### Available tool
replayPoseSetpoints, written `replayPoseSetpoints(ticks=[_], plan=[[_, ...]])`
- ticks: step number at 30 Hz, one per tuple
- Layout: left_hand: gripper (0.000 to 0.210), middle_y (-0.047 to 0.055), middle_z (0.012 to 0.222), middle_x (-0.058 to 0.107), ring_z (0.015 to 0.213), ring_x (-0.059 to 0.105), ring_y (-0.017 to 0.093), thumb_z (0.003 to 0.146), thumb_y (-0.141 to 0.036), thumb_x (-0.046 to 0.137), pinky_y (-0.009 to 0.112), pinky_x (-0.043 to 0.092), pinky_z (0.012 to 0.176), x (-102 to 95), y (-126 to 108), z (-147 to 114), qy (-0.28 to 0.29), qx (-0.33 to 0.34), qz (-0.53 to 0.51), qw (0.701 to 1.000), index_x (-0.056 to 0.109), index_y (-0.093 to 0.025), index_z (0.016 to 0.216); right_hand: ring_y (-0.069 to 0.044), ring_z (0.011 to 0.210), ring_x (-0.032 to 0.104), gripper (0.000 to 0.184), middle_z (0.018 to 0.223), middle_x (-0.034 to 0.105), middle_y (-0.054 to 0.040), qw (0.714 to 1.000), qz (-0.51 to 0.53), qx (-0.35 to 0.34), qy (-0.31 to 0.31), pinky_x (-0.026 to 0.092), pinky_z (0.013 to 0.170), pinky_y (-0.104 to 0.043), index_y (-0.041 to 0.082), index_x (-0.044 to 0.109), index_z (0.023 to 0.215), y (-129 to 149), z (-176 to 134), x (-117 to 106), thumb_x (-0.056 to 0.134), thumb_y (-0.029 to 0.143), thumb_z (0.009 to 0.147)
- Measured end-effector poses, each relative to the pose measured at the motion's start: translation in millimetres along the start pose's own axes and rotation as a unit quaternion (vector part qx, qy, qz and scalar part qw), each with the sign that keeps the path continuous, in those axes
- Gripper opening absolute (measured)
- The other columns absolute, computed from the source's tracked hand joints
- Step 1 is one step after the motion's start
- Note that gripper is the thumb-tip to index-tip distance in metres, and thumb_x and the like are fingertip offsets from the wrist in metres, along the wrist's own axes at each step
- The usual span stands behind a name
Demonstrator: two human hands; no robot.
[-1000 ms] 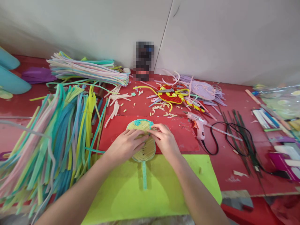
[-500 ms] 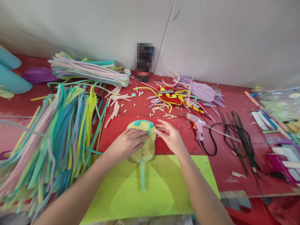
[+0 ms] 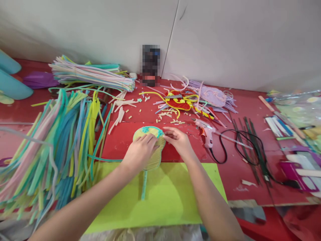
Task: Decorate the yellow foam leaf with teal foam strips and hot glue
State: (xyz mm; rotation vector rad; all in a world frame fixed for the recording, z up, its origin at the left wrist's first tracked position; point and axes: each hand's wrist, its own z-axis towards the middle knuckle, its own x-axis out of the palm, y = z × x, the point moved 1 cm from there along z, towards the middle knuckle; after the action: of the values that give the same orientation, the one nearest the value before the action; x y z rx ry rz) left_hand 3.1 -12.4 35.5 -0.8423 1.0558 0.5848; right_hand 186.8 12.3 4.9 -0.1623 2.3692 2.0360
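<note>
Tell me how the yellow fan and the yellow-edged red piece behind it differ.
The yellow fan has blue-green along its top edge; the red piece is edged in yellow. The left hand rests on the yellow fan; neither hand touches the red piece, where a grey tool lies. Both have contrasting edging.

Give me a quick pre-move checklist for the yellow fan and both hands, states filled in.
1. Left hand on the yellow fan: ok, it lies over the face.
2. Right hand gripping the edge: cannot tell; fingertips are by the upper right teal cluster, but contact is unclear.
3. Handle free of both hands: ok, it lies over the lime mat.
4. Glue gun out of the hands: ok, it lies to the right of the fan.
5. Glue gun hot: cannot tell.
6. Scraps swept up: not ok, pale bits lie scattered beyond the fan.
</note>
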Motion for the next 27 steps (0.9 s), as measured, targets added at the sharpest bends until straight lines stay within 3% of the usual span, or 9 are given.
replayPoseSetpoints(ticks=[3,7,16,22,27], plan=[[0.011,0.004,0.087,0.063,0.079,0.061,0.018,0.09,-0.026,0.053,0.026,0.048,0.061,4.7,-9,5,-0.029,-0.109,-0.024,0.993,0.057,-0.018,0.096,-0.017,0.083,0.065,0.037,0.089,0.07,-0.0037,1.0,0.02,0.003,0.006,0.052,0.075,-0.03,0.022,0.066,0.104,0,-1,-2,0.072,0.036,0.07],[0.007,0.001,0.081,0.062,0.075,0.061,0.015,0.087,-0.022,0.055,0.025,0.048,0.061,11.1,-11,6,-0.064,-0.151,-0.081,0.983,0.06,-0.018,0.089,-0.017,0.087,0.066,0.036,0.098,0.07,-0.0043,0.999,0.033,0.008,0.014,0.053,0.078,-0.031,0.023,0.068,0.104,-1,-2,0,0.07,0.038,0.072],[0.015,0.003,0.088,0.066,0.082,0.063,0.014,0.091,-0.023,0.05,0.028,0.053,0.074,15.5,0,-2,-0.139,-0.091,-0.126,0.978,0.064,-0.019,0.097,-0.022,0.101,0.066,0.03,0.104,0.072,-0.0036,0.999,0.038,0.006,-0.011,0.051,0.093,-0.038,0.024,0.071,0.099,3,-4,6,0.07,0.04,0.073],[0.018,0.004,0.091,0.068,0.086,0.063,0.014,0.092,-0.022,0.048,0.028,0.053,0.081,12.9,-1,-5,-0.141,-0.03,-0.093,0.985,0.065,-0.018,0.1,-0.021,0.1,0.066,0.028,0.103,0.073,-0.0023,0.998,0.054,-0.01,-0.038,0.05,0.094,-0.038,0.025,0.072,0.098,4,-8,1,0.07,0.038,0.074],[0.018,0.003,0.09,0.067,0.085,0.063,0.013,0.092,-0.022,0.048,0.026,0.053,0.079,12.3,-3,-5,-0.148,-0.045,-0.109,0.982,0.065,-0.019,0.099,-0.021,0.098,0.067,0.027,0.102,0.073,-0.0022,0.998,0.055,-0.013,-0.038,0.05,0.092,-0.038,0.025,0.073,0.097,8,-10,1,0.071,0.038,0.074]])
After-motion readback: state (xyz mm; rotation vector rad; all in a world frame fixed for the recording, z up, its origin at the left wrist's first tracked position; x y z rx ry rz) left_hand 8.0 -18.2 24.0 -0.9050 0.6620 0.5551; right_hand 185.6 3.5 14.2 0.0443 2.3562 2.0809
